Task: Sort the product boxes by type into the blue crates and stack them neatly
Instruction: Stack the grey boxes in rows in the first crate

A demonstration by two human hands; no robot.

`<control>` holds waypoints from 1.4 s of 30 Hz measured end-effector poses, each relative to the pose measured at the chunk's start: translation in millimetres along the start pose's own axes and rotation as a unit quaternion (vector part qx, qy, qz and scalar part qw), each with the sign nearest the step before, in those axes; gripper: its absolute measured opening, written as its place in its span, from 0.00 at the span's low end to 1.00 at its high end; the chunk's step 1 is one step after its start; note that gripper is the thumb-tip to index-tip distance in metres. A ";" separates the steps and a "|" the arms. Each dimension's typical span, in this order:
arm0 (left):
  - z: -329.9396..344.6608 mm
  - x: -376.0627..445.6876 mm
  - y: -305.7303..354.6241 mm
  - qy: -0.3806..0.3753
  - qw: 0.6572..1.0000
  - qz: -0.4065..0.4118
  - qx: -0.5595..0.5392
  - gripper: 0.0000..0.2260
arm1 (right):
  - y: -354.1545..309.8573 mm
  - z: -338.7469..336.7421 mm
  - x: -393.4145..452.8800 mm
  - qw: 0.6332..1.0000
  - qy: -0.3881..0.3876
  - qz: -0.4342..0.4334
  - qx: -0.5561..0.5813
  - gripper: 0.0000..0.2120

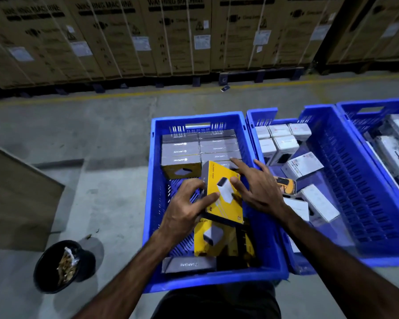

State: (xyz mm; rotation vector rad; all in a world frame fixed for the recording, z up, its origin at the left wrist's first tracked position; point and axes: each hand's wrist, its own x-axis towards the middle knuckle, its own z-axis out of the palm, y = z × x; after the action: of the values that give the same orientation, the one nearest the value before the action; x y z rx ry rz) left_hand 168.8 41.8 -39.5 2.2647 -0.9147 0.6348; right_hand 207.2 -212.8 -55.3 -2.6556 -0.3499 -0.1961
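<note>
Your left grip clasped the yellow box over the crate; your right grip — fingers spread, released — rested on its right edge, near grey boxes.

The grey concrete floor carries three blue crates close side by side. Left of them stand a black tub of scraps and a brown carton. Beyond a yellow line, pallets line the far side, a small flat object just before them.
</note>
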 end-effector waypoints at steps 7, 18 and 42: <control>-2.3 3.6 -15.2 -0.023 0.994 0.106 0.011 0.14 | 9.1 2.4 5.6 1.000 -0.027 -0.009 0.008 0.30; 6.4 28.7 -25.1 -0.032 0.722 -0.533 -0.440 0.15 | 7.9 0.8 4.7 0.998 0.013 0.016 0.058 0.19; -48.1 51.7 -82.5 -0.232 0.925 -0.169 0.249 0.15 | -5.1 -5.9 1.2 1.000 -0.004 -0.004 0.004 0.30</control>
State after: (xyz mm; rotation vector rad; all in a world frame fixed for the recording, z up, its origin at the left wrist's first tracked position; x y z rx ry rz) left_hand 253.4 99.4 -3.0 3.0254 -0.5737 0.1793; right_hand 206.4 -210.8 -47.7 -2.6471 -0.3634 -0.1865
